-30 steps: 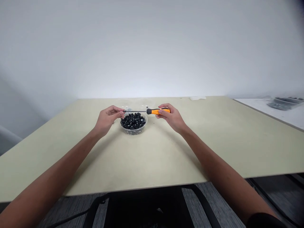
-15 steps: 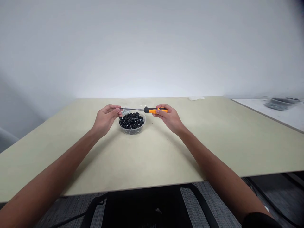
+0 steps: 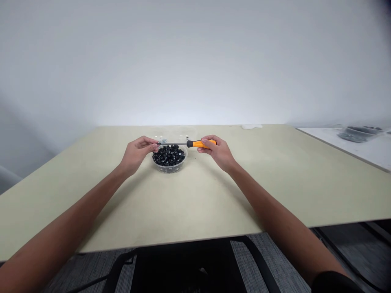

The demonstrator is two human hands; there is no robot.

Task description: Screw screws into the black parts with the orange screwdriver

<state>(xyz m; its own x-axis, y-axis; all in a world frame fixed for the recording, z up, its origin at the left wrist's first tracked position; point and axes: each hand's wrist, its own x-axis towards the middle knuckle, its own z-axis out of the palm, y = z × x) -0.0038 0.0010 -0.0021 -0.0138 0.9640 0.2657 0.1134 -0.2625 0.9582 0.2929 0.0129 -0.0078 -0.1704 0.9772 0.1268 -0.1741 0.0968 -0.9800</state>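
My right hand (image 3: 218, 152) grips the orange and black handle of a screwdriver (image 3: 200, 144), whose thin shaft points left, nearly level. At the shaft's tip, the thumb and fingers of my left hand (image 3: 136, 152) are pinched together; a small dark piece shows there, too small to make out. Below the shaft stands a round clear bowl (image 3: 170, 168) full of small black parts (image 3: 168, 155). Just behind it, partly hidden by the shaft and left fingers, lies a clear container with small silvery pieces (image 3: 163, 141).
The pale table (image 3: 189, 203) reaches back to a plain wall. A white item (image 3: 252, 126) lies near its back edge. On a white surface at the right stands another clear container (image 3: 357, 134) with dark contents. A black chair (image 3: 189, 264) is below the front edge.
The screwdriver has turned in my right hand, so its handle shows more orange, and its shaft sits slightly lower. My left fingertips have shifted a little to the right.
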